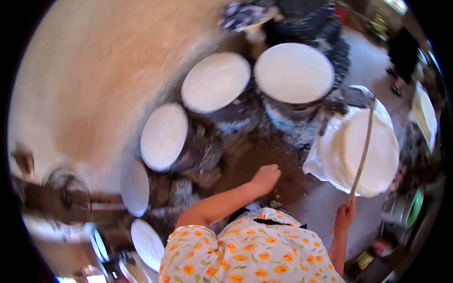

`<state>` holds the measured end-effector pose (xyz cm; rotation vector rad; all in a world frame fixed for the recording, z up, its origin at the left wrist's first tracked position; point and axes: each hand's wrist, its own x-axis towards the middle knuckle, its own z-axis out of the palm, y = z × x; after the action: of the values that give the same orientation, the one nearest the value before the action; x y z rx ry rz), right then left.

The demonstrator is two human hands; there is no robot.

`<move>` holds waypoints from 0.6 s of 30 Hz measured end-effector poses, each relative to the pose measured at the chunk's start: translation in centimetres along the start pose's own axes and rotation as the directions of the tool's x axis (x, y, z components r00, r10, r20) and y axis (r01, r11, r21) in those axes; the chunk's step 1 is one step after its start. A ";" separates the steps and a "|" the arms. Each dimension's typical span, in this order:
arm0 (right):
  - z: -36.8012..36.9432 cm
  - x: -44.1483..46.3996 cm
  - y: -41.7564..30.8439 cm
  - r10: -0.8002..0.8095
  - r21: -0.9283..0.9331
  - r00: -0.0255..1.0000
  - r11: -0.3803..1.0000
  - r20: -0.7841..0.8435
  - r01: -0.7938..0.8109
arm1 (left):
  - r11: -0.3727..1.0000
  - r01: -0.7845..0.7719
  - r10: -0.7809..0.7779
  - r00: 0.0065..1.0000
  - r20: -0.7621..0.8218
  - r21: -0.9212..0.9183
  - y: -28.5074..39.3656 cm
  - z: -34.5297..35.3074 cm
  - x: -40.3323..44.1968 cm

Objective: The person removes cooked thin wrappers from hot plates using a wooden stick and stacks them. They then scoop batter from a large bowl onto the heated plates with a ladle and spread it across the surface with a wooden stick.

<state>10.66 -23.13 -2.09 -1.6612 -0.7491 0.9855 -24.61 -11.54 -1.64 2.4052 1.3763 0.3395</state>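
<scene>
My right hand (344, 214) is wrapped round the lower end of a long thin wooden stick (364, 153). The stick slants up across a stack of round white sheets (347, 146), which lies on crumpled clear plastic (316, 158). My left hand (267, 179) is held in front of my body, its fingers curled closed, and I see nothing in it. Ahead of that hand stand three dark drums with round white tops: the left top (164, 137), the middle top (216, 82) and the right top (294, 73).
A grey round disc (135, 187) and another white round (147, 244) are at the left. A pedestal fan (67, 195) stands by the wall. Black plastic (302, 21) lies behind the drums. On the right are a green-rimmed container (415, 207) and a person in dark clothing (403, 54).
</scene>
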 end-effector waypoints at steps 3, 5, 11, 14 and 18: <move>5.8 3.8 -1.6 -0.143 -0.238 0.957 0.949 0.254 0.205 | 0.915 0.404 -0.404 0.914 -0.035 -0.005 -3.2 -1.2 -11.6; 9.9 4.2 -4.1 -0.173 -0.260 0.844 0.903 0.508 0.341 | 0.760 0.648 -0.645 0.761 0.064 -0.043 -3.3 -1.5 -18.8; 19.4 0.4 -4.3 -0.434 -0.049 0.335 0.550 0.836 0.834 | 0.246 0.887 -0.969 0.223 -0.106 -0.390 -0.7 7.2 -35.9; 21.0 -2.9 -4.4 -0.311 -0.017 0.187 0.479 0.932 0.878 | 0.158 0.855 -0.987 0.152 -0.053 -0.494 -2.1 13.0 -42.2; 20.7 -6.0 -1.3 -0.111 -0.067 0.150 0.539 0.982 0.840 | -0.239 0.238 -0.960 -0.202 0.193 -0.941 -4.3 12.9 -44.6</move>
<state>-10.42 -18.56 -2.40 -0.9073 -2.5820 1.1265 -45.47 -50.44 -16.65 -0.1461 2.0899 1.3196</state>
